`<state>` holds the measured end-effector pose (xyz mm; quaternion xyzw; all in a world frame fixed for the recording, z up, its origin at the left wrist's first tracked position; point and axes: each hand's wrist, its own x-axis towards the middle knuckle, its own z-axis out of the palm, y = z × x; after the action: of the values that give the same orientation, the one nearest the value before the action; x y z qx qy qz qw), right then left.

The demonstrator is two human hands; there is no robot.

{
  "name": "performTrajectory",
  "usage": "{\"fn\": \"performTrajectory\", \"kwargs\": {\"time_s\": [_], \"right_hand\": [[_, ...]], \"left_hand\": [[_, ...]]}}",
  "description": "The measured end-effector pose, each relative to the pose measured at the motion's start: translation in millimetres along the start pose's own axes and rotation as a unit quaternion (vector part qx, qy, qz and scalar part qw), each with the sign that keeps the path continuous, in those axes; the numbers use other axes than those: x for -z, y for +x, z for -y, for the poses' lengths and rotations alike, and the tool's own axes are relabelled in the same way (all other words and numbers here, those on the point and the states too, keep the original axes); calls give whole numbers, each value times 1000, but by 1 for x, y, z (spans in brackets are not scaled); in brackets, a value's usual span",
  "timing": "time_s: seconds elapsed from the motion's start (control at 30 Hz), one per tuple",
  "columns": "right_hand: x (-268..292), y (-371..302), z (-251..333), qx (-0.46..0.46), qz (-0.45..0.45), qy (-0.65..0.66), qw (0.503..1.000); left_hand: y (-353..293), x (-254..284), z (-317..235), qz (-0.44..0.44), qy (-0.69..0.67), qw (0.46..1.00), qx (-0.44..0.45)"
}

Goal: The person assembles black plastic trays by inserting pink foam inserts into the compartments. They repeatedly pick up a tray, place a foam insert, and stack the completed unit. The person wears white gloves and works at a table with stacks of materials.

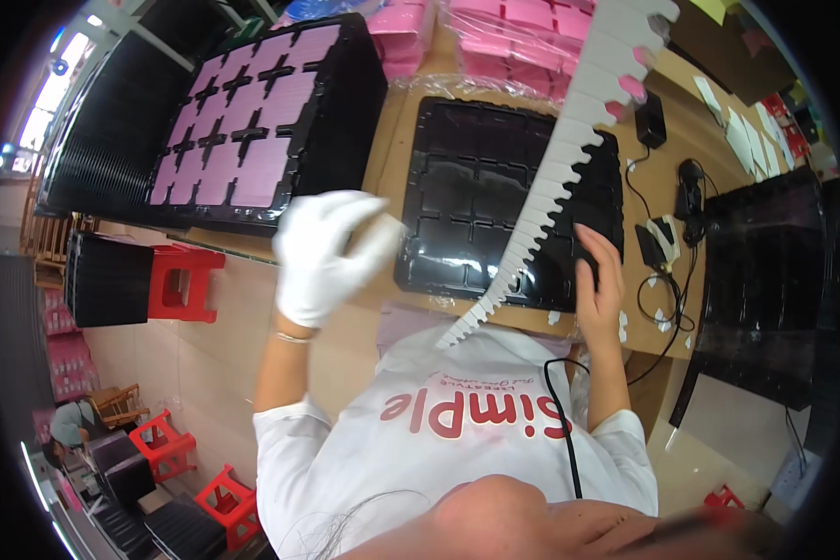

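Observation:
A long pale strip with toothed edges (pixel 541 196) runs slantwise over a black compartmented plastic tray (pixel 457 168). A few pink pieces show on its far end, and its near end reaches my white shirt. My left hand (pixel 331 257), in a white glove and smeared by motion, hovers left of the tray with thumb and fingers apart, nothing visible between them. My bare right hand (pixel 602 280) is at the tray's right edge, thumb and index finger spread. Whether its fingertips touch the tray I cannot tell.
At the left stands a tall stack of black trays (pixel 345 131), the top one filled with pink pieces (pixel 243 117). Pink wrapped packs (pixel 518 42) lie at the back. Cables (pixel 658 294) and a black adapter (pixel 651 121) are at the right. A red stool (pixel 185 283) stands at lower left.

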<state>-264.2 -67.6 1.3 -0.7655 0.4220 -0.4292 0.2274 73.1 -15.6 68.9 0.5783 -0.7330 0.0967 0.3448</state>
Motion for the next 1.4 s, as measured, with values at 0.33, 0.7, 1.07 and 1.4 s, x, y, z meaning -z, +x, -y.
{"fn": "performTrajectory", "kwargs": {"time_s": [0.33, 0.7, 1.07, 1.4], "right_hand": [[-77, -17, -6, -308, 154, 463, 817], [-100, 6, 27, -263, 218, 347, 873], [-110, -4, 26, -253, 239, 284, 893], [-111, 40, 23, 203, 87, 125, 967]], "left_hand": [[-26, -91, -53, 141, -506, 719, 455], [-38, -76, -29, 220, -480, 708, 469], [-34, -85, -22, -7, -510, 673, 536], [-46, -104, -3, -35, -484, 688, 539]]}}
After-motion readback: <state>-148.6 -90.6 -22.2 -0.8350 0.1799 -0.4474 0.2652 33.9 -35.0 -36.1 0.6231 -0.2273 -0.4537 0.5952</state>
